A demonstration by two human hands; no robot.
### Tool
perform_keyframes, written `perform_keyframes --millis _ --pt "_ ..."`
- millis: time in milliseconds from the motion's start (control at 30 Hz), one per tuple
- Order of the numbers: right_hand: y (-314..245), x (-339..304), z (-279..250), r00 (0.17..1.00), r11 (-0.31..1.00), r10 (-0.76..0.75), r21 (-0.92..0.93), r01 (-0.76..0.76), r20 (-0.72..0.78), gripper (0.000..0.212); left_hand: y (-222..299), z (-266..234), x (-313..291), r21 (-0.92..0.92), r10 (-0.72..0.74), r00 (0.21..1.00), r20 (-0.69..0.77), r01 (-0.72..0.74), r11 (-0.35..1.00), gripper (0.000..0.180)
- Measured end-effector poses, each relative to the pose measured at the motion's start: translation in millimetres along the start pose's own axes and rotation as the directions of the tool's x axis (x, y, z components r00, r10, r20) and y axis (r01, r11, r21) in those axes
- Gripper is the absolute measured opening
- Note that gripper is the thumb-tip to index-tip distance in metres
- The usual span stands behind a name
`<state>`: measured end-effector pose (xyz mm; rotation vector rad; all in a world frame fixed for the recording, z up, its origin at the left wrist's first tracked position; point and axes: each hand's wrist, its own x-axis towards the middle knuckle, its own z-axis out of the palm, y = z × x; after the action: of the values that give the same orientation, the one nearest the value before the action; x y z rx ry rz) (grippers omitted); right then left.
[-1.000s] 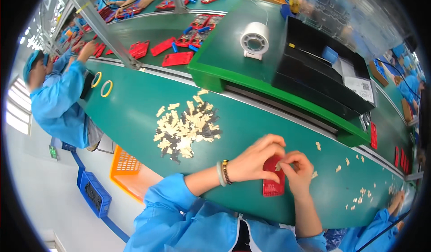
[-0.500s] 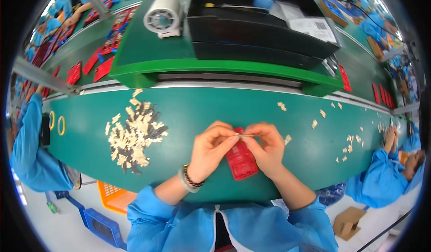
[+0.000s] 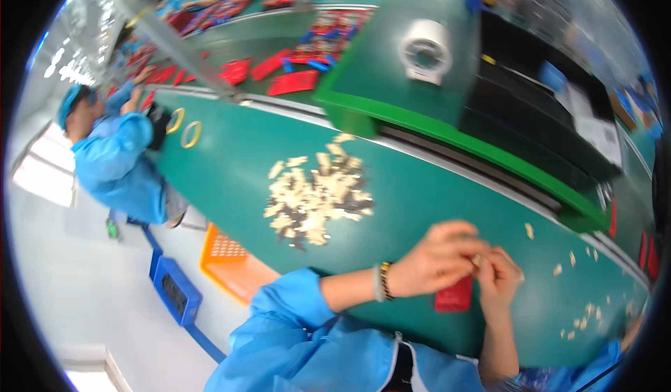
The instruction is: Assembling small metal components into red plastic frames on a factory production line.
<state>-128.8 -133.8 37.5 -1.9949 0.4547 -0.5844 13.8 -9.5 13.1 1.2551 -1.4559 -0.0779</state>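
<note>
My left hand [image 3: 437, 259] and my right hand [image 3: 498, 277] meet over the table, fingers closed. Between their fingertips shows a bit of a small cream-coloured piece [image 3: 477, 260], blurred and mostly covered. Just below the hands a red rectangular plastic part [image 3: 454, 298] lies on the green tabletop, its upper end hidden by my fingers. To the left is a heap of small cream and dark strips [image 3: 318, 196].
A green raised shelf [image 3: 447, 130] carries a white fan [image 3: 425, 51] and a black box [image 3: 538, 105]. Tape rings [image 3: 190, 134] lie near a co-worker [image 3: 119, 154] at left. Loose cream pieces [image 3: 587, 315] are scattered at right. An orange crate [image 3: 234, 263] stands below the table edge.
The view has swung left and tilted, so the heap and the co-worker sit further right in it. Both hands remain together above the red part, with the fingers shifted around the small piece.
</note>
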Motion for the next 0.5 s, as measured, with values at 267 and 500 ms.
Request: perform_keyframes --millis 267,500 --pt "-5.6 17.3 -32.6 0.987 1.000 -0.008 0.000 0.009 0.162 0.018 4.2 5.4 -3.0 0.179 0.217 0.968 0.126 -0.237 0.955 0.014" --pt "-10.0 10.0 -14.0 0.952 0.997 -0.054 -0.029 0.066 0.300 0.026 3.3 5.3 -5.6 0.353 0.265 0.961 0.077 -0.275 0.894 0.016"
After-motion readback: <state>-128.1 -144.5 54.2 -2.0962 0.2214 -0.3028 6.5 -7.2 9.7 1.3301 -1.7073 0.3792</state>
